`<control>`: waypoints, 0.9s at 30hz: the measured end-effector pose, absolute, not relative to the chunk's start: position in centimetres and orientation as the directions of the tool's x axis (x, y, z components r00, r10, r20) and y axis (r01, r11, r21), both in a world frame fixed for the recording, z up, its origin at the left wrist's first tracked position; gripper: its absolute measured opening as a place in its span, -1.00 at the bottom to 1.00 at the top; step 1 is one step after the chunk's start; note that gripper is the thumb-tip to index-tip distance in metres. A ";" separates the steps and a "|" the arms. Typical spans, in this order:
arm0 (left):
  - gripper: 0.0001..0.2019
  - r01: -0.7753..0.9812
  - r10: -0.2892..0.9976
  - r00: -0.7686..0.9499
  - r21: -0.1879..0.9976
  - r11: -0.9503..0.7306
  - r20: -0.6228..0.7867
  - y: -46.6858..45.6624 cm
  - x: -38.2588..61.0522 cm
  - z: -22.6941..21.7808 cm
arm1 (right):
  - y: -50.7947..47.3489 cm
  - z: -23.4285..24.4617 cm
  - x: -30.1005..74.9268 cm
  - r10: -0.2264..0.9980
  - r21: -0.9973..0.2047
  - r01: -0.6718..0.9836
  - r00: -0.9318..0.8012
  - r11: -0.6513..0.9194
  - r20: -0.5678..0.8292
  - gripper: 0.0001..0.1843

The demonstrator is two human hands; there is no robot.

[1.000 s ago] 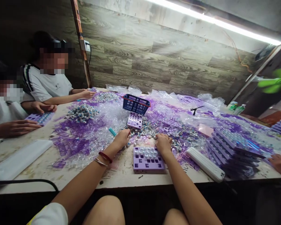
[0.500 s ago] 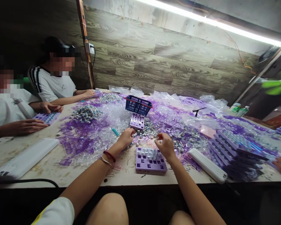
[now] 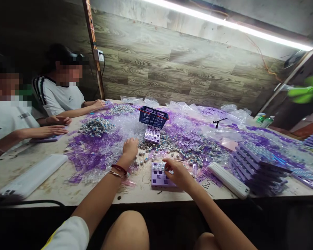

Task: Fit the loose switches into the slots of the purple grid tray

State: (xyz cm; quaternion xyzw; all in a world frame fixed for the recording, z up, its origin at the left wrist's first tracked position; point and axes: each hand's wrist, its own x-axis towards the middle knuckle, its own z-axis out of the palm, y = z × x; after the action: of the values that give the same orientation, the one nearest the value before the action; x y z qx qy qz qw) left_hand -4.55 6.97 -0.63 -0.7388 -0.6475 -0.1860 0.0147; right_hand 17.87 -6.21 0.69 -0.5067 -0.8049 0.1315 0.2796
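A purple tray with square holes (image 3: 156, 181) lies in front of me, clear pieces sitting in some of its back rows. Over the tray's right side is my right hand (image 3: 177, 173), its thumb and fingers pinched together; whatever they hold is too small to name. My left hand (image 3: 130, 147) reaches into the loose clear pieces (image 3: 117, 152) left of the tray. Its fingers curl inward and their tips are hidden, so anything in them cannot be made out. Small grey-white and blue parts (image 3: 169, 144) lie scattered beyond both hands.
Behind the parts stands a dark blue basket (image 3: 153, 117), a second purple tray (image 3: 152, 134) leaning near it. White lamp-like bars lie left (image 3: 33, 177) and right (image 3: 228, 180). Stacked purple trays (image 3: 255, 170) rise at the right. Two people (image 3: 64, 95) sit along the left side.
My left hand has moved left from the grey-white parts to the clear pieces. My right hand has come down and left over the tray. A co-worker's hand at the right edge is gone from view.
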 end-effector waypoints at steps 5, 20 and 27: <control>-0.69 0.918 0.938 0.193 0.286 -0.276 0.289 7.1 -4.0 -0.7 | -5.9 0.1 17.6 0.886 -0.436 0.774 -0.356 0.458 0.298 -0.81; -0.73 0.590 0.893 0.389 0.684 -0.430 0.226 5.5 -0.9 -1.2 | -5.7 -0.7 16.7 0.877 -0.450 0.763 -0.321 0.464 0.359 -0.80; -0.44 0.554 0.924 0.382 0.791 -0.259 0.035 5.7 -0.9 -1.0 | -5.7 -0.4 16.9 0.893 -0.531 0.731 -0.254 0.429 0.371 -0.88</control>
State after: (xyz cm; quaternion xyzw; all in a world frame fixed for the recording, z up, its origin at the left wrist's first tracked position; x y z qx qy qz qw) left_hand -0.86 5.66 -1.02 -0.7501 -0.4924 -0.2583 -0.3579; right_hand 16.91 -5.73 -0.43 -0.5193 -0.7819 0.1260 0.3212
